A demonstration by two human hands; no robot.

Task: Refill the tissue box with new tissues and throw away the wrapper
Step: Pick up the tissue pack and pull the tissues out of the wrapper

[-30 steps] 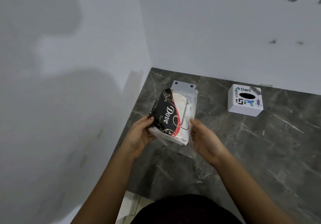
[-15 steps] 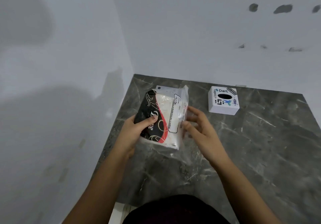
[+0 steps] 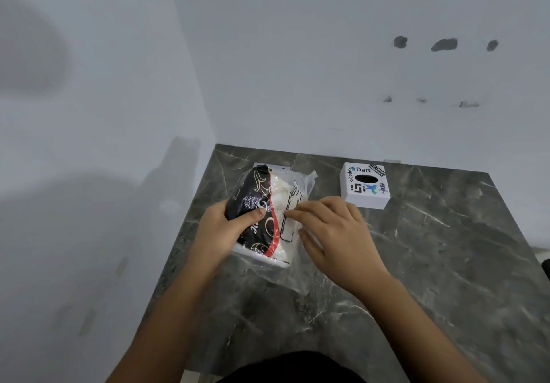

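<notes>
Head view: a white object point(image 3: 269, 166) behind the tissue pack point(image 3: 268, 216) is mostly hidden; the left hand point(image 3: 221, 231) grips the pack's black side above the grey marble table point(image 3: 431, 263); the right hand point(image 3: 336, 234) fingers point(image 3: 293, 213) pinch its clear wrapper; the white tissue box point(image 3: 365, 185) sits near the wall, apart from both hands.

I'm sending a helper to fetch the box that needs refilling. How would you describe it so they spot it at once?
Look at the dark marble counter in the corner of the white walls. Near its back edge, right of the plastic tissue pack being held, stands a small white tissue box. It alone has a black oval slot on top and stickers, one reading "Dart".
</notes>
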